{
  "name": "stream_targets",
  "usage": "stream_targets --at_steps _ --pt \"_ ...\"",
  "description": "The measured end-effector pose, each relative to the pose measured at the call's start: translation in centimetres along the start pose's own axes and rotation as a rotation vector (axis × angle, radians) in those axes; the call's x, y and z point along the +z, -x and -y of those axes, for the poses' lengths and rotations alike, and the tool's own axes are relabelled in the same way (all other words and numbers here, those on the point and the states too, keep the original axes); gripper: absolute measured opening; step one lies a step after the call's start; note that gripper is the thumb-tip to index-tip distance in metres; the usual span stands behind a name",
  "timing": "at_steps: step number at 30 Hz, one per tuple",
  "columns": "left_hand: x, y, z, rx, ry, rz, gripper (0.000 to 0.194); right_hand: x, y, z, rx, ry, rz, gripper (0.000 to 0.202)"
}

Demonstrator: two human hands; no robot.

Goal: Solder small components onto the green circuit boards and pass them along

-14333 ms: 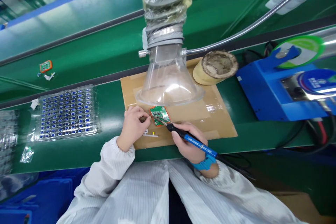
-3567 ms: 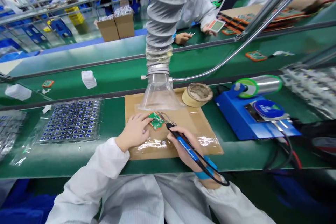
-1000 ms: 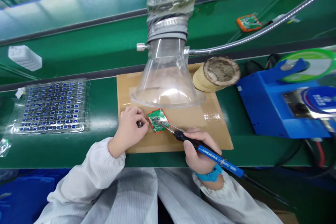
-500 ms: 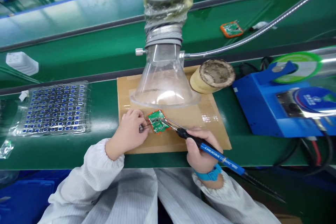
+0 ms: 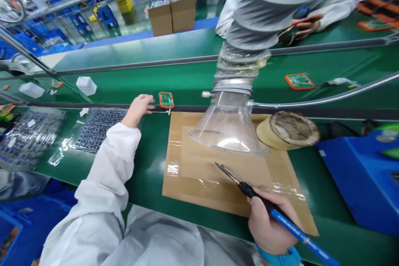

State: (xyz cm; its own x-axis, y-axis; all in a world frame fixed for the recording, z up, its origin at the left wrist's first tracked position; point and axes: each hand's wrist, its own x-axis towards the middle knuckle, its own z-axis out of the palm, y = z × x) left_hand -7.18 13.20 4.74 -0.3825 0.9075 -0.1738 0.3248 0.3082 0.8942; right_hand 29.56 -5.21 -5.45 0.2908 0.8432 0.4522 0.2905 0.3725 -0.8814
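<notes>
I see the right hand (image 5: pixel 272 226) gripping the soldering iron (image 5: pixel 286 222) over the cardboard (image 5: pixel 193 162), where its tip is safest, while the left hand (image 5: pixel 139 109), loose and seemingly empty, should be gentle near the green board (image 5: pixel 166 100) just past the cardboard's far left corner.

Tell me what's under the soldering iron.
Below the soldering iron lies taped cardboard, then green benchtop toward its handle end. Whatever sits beneath the right hand is covered.
</notes>
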Motion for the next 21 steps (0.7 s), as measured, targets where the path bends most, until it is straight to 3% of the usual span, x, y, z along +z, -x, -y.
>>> stream_targets --at_steps 1,2,6,7,9,11,12,15,18,21 --pt "-0.4 0.3 0.2 0.075 -0.131 -0.105 0.024 0.0 0.0 0.0 0.003 -0.002 -0.004 0.01" --pt "-0.9 1.2 0.7 0.138 -0.263 -0.129 0.024 0.1 0.1 0.0 0.011 -0.004 -0.01 0.011" --pt "-3.2 6.1 4.2 0.192 -0.568 0.197 0.027 0.2 0.4 0.0 0.058 -0.01 -0.039 0.012" --pt "-4.3 6.9 5.2 0.187 -0.608 0.164 0.028 0.2 0.4 -0.1 0.06 -0.009 -0.04 0.013" --pt "-6.9 7.2 7.1 0.183 -0.67 -0.051 0.025 0.4 0.3 -0.2 0.052 0.003 -0.03 0.013" --pt "-9.6 6.3 8.5 0.179 -0.727 -0.218 0.023 0.6 0.1 -0.2 0.01 0.026 -0.029 0.014" --pt "-10.6 5.6 8.9 0.181 -0.77 -0.237 0.025 0.7 -0.1 -0.1 -0.018 0.039 -0.032 0.013" --pt "-12.3 4.2 9.1 0.251 -0.922 -0.127 0.022 1.1 -0.6 0.4 -0.076 0.081 -0.052 0.015" --pt "-12.0 4.4 8.6 0.306 -1.018 0.05 0.017 1.3 -0.8 0.8 -0.062 0.111 -0.074 0.023" --pt "-11.4 5.4 8.3 0.277 -1.103 0.13 0.014 1.4 -0.6 0.9 -0.031 0.106 -0.082 0.024"
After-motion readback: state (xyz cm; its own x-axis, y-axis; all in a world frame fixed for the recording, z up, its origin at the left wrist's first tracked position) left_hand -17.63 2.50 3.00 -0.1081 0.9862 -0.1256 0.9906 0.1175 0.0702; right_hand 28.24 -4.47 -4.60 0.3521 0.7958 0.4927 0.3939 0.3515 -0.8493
